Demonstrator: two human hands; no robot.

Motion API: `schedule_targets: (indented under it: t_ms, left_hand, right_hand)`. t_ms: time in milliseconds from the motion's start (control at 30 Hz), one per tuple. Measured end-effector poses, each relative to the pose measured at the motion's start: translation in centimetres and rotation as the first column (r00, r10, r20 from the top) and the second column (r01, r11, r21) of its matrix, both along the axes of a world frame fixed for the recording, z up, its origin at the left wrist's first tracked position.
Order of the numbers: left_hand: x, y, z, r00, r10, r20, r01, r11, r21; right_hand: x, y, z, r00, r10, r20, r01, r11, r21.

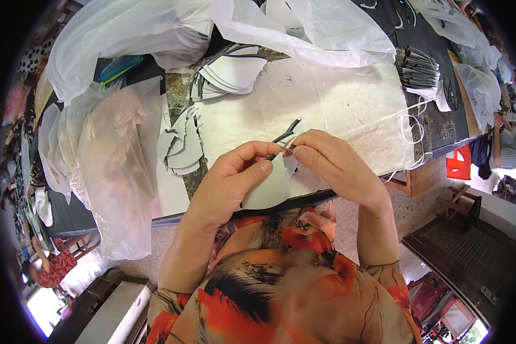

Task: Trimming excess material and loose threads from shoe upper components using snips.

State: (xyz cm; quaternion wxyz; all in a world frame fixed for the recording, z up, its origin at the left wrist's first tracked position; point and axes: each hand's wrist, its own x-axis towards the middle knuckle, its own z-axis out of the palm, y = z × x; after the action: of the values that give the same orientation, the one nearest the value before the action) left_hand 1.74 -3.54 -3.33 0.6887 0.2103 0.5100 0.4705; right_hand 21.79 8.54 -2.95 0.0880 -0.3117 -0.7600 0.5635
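Note:
At the table's near edge, my left hand [235, 175] pinches a flat white curved piece [269, 186] with a dark strip [288, 131] along its upper end. The piece hangs below my fingers and looks like a cut shoe part. My right hand [338, 163] is closed against its upper edge, thumb and forefinger together. Something slim and thin shows between my two hands; its kind is too small to tell. Beyond my left hand lie a stack of similar dark-edged white pieces [235, 71] and a second stack [183, 143].
A pale sheet [327, 94] covers the table's middle. Loose white cord [410, 129] trails at its right, by a bundle of dark-edged pieces [419, 71]. Clear plastic bags [120, 166] lie left and at the back. A red stool [458, 163] stands right; another person [57, 266] is far left.

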Motion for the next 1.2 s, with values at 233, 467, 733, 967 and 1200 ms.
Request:
schedule_targets:
  t_ms: [233, 467, 733, 967, 1200]
  left_hand:
    - [0.0, 0.0, -0.4, 0.999, -0.015, -0.039, 0.015, 1.0, 0.008]
    - [-2.0, -0.9, 1.1, 0.968, -0.042, -0.248, 0.022, 0.996, -0.082]
    - [-10.7, -3.8, 2.8, 0.699, 0.29, -0.653, -0.235, 0.956, 0.173]
    - [-4.1, -1.6, 0.7, 0.113, 0.27, -0.956, 0.266, 0.919, 0.291]
    - [-0.1, -1.3, -0.7, 0.773, 0.065, -0.632, 0.026, 0.991, 0.134]
  right_hand:
    - [0.0, 0.2, 0.3, 0.999, -0.026, -0.034, 0.018, 0.978, -0.206]
    - [-0.4, 0.2, 0.4, 0.975, -0.217, -0.051, 0.187, 0.922, -0.339]
    - [-0.5, 0.0, -1.4, 0.969, -0.224, 0.107, 0.221, 0.974, 0.041]
    - [-0.5, -0.6, -1.3, 0.983, -0.121, 0.135, 0.103, 0.986, 0.134]
    - [0.5, -1.3, -0.8, 0.999, 0.038, 0.021, -0.043, 0.957, 0.287]
